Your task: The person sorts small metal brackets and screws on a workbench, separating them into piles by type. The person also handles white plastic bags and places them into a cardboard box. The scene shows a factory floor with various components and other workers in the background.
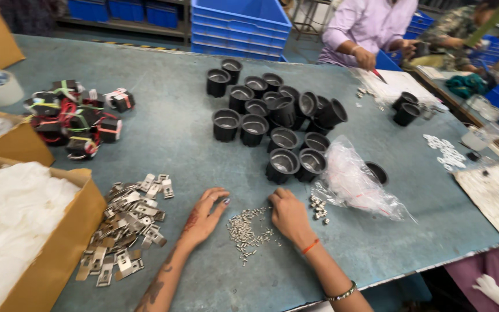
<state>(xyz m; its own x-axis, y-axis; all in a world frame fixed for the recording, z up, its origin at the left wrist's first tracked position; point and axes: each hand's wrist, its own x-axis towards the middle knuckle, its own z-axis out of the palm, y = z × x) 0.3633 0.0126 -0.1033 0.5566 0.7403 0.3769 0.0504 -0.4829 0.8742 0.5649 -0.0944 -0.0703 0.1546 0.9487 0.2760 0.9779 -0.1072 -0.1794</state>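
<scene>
Both hands flat-ish on the grey table (174,133), either side of a small heap of silvery screws (248,228). Left hand (204,216) fingers spread, touching the heap's edge; right hand (289,215) curled, fingertips in the screws. Bent metal clips (123,228) piled left, beside a cardboard box (59,242). Black cups (272,124) clustered beyond; crumpled plastic bag (353,182) right.
</scene>
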